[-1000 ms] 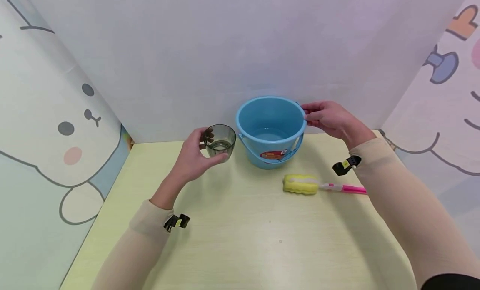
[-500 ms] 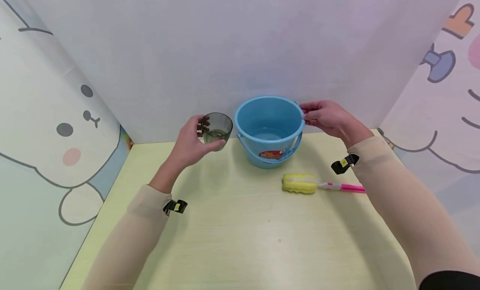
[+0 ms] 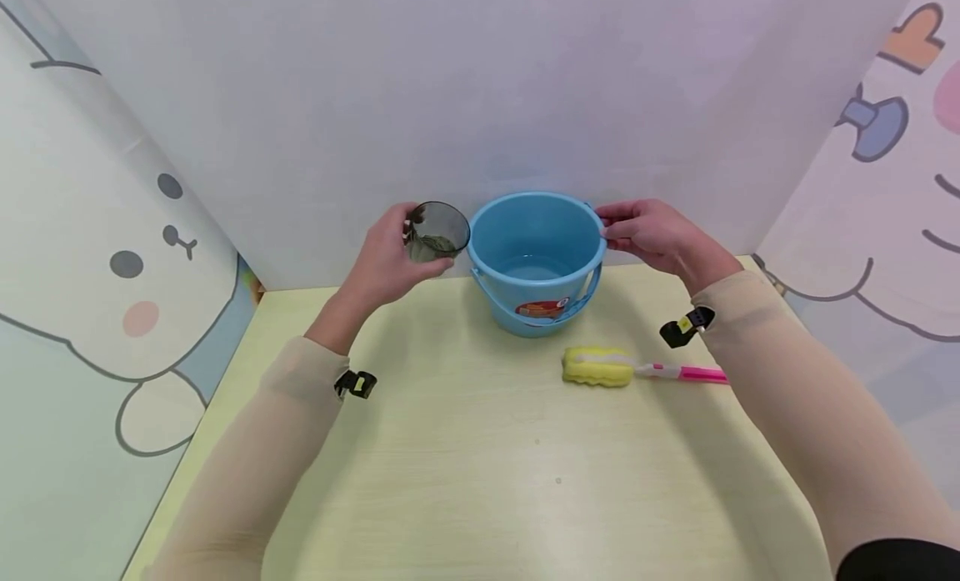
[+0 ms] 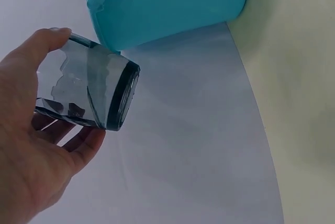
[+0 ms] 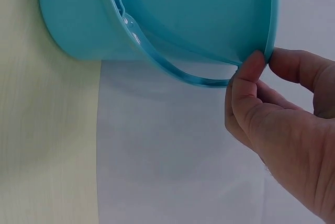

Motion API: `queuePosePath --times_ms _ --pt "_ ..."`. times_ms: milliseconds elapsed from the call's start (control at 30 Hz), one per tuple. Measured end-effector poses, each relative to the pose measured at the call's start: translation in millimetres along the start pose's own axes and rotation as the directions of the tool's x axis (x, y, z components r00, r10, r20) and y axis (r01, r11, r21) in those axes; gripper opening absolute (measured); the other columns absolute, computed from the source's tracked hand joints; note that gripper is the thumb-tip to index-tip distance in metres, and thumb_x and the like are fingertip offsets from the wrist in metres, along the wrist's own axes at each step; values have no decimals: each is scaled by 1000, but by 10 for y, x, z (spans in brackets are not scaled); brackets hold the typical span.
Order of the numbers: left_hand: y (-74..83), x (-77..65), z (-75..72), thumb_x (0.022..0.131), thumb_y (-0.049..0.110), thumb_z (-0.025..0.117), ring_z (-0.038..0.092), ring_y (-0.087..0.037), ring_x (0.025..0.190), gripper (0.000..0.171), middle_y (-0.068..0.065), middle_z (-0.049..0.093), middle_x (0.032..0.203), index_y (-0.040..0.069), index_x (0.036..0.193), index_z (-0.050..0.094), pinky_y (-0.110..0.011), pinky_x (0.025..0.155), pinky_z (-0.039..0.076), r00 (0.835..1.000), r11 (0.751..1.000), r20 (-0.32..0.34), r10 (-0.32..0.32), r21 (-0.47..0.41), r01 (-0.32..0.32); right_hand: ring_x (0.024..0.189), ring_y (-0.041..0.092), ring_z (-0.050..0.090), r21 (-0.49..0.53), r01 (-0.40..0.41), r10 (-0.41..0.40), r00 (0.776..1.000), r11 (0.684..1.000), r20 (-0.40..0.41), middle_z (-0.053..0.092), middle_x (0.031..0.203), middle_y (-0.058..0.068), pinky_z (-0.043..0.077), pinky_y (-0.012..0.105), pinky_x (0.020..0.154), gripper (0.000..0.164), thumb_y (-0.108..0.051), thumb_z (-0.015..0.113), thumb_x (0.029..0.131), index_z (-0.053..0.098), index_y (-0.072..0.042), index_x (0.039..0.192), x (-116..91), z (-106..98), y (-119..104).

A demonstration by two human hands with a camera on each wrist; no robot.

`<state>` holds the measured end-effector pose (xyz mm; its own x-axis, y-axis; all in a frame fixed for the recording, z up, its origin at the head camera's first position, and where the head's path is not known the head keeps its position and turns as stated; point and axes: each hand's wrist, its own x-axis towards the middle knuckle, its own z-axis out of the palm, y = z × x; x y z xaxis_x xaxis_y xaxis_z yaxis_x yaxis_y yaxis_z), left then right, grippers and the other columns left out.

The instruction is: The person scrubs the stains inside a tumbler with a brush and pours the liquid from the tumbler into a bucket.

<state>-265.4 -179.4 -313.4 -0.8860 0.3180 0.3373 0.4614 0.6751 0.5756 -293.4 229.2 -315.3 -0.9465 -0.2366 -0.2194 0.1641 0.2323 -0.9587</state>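
My left hand point(image 3: 390, 260) grips a dark, clear drinking glass point(image 3: 441, 231), thumb on one side and fingers curled round the other. Some liquid shows in the glass, which is held off the table just left of the blue bucket point(image 3: 517, 306). In the left wrist view the glass point(image 4: 84, 85) is tilted, its thick base pointing away from the palm. Thumb and fingers of my right hand point(image 3: 656, 237) pinch the bucket's right rim, by the handle's pivot; the right wrist view shows this pinch on the bucket point(image 5: 204, 14) closely. A little water appears to lie in its bottom.
A sponge brush point(image 3: 598, 367) with a yellow head and a pink and white handle lies in front of the bucket on the pale wooden table point(image 3: 480, 481). Behind the bucket rises a white wall point(image 3: 360, 106); cartoon-printed panels stand at both sides.
My left hand has lifted the glass higher, closer to the bucket's rim, and the glass leans more toward the bucket. My right hand keeps its hold on the rim.
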Motion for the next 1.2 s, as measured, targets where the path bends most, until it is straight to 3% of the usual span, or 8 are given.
queuePosePath --times_ms 400,767,1200 --pt "49 220 -18 86 28 90 44 -38 135 88 -20 51 147 -3 154 43 -55 109 43 999 993 9 53 106 -53 120 29 60 -10 -6 6 1000 1000 -8 44 156 24 59 24 92 54 -6 57 110 41 0 161 -4 22 -2" --pt "126 346 8 84 24 92 44 -37 131 86 -21 54 142 -4 151 45 -53 112 34 991 973 21 134 186 -136 134 42 52 -5 -12 11 1000 1000 -20 47 154 22 59 24 91 53 -3 55 110 41 -1 161 -7 34 9" --pt "243 429 64 84 23 93 38 -40 136 90 -19 50 150 1 156 43 -53 110 41 993 958 55 107 263 -118 131 40 53 -9 -12 12 1000 1000 -25 48 152 21 59 24 91 53 -4 56 110 42 -1 161 -7 48 4"
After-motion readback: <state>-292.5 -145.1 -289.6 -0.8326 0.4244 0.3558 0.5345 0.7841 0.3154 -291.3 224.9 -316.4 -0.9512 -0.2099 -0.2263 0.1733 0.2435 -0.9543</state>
